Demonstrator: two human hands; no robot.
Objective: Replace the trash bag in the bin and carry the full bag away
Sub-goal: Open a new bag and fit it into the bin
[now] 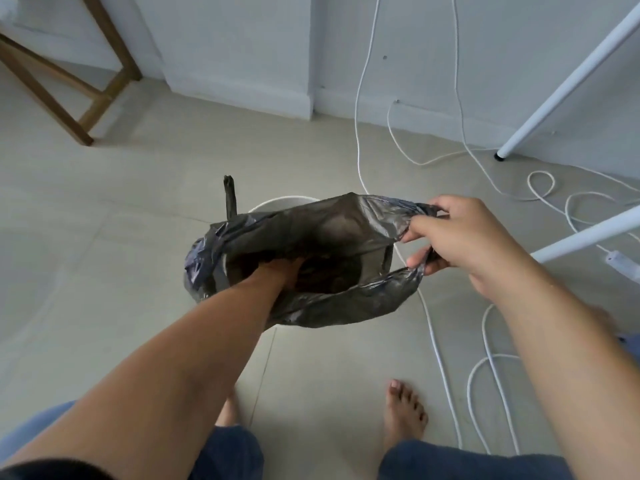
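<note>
A dark grey trash bag (332, 233) is spread open over a white bin (282, 203) on the floor. Only the bin's far rim shows behind the bag. My left hand (282, 271) reaches down inside the bag's mouth, and its fingers are hidden in the dark interior. My right hand (460, 237) pinches the bag's right edge and holds it up and out to the right. One bag handle (229, 195) sticks straight up at the far left of the bin.
White cables (433, 327) trail over the tiled floor to the right of the bin, with a power strip (623, 265). White table legs (568, 84) stand at the right. A wooden frame (69, 95) stands at the back left. My bare feet (405, 414) are below the bin.
</note>
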